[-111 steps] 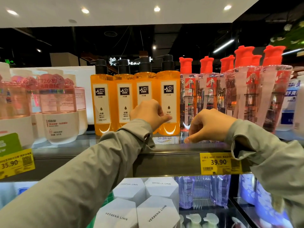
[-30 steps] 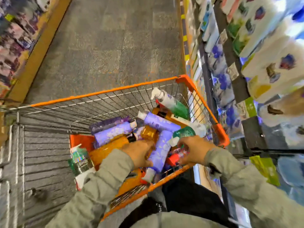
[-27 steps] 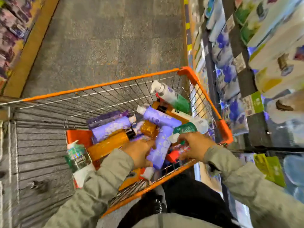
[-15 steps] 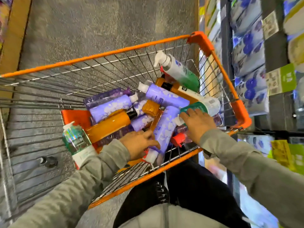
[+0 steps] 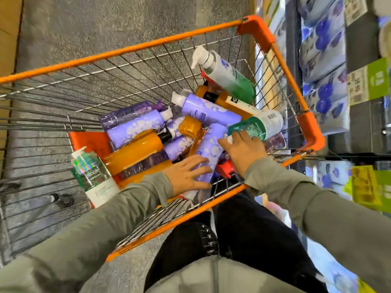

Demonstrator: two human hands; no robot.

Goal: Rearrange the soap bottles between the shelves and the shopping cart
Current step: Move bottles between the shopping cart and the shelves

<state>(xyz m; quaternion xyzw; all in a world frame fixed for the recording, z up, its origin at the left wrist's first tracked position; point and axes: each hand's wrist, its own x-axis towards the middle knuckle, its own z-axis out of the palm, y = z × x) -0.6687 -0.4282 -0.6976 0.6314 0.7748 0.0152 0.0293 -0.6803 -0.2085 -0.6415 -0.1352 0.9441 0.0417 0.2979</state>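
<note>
Grey shop floor, shelves beside orange shopping cart. Soap bottles heaped inside cart. Left hand, fingers spread, presses purple bottle. Right hand touches teal bottle; grip unclear.

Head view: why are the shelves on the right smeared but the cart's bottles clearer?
Head view: motion blur streaks the shelves and price tag at the frame's edge; the purple bottle mid-frame in the shopping cart is sharper; the holographic bottle catches glare.
</note>
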